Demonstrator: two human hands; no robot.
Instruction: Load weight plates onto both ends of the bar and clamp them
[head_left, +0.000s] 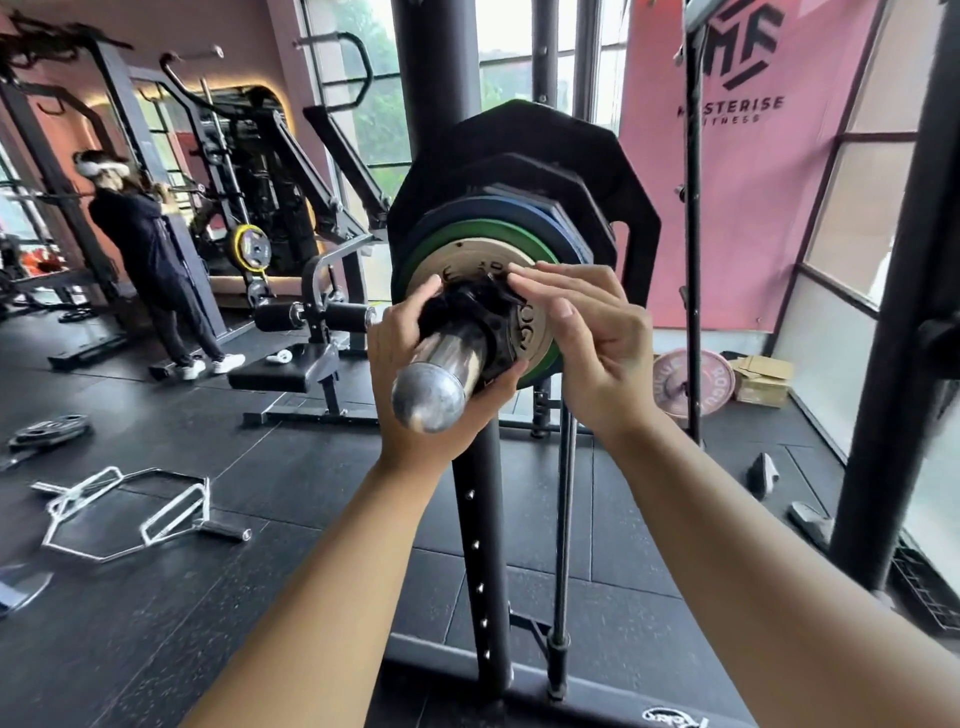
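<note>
**A:** In the head view, where do the plates sit?

**B:** They are stacked on this end of the bar (441, 387), in from its chrome tip. A big black plate (597, 171) is at the back, then a blue plate (467, 210), a green plate (457, 236) and a small tan plate (537, 325) outermost. I'd say largest goes inward so each face stays reachable.

**A:** And the clamp?

**B:** The black clamp (480, 319) is on the sleeve, against the tan plate as far as I can tell. The left hand (397, 353) wraps it with the thumb over the top and the fingers curled underneath, likely to keep it pressed to the stack.

**A:** The right hand?

**B:** The right hand (597, 335) holds nothing. Its fingers (550, 278) lie fairly straight, tips at the clamp's upper edge where a lever seems to be, probably to push it closed. I can't tell whether it is locked.

**A:** The other end?

**B:** It is out of sight. The bar seems carried by the rack upright (480, 545), which would free both hands.
</note>
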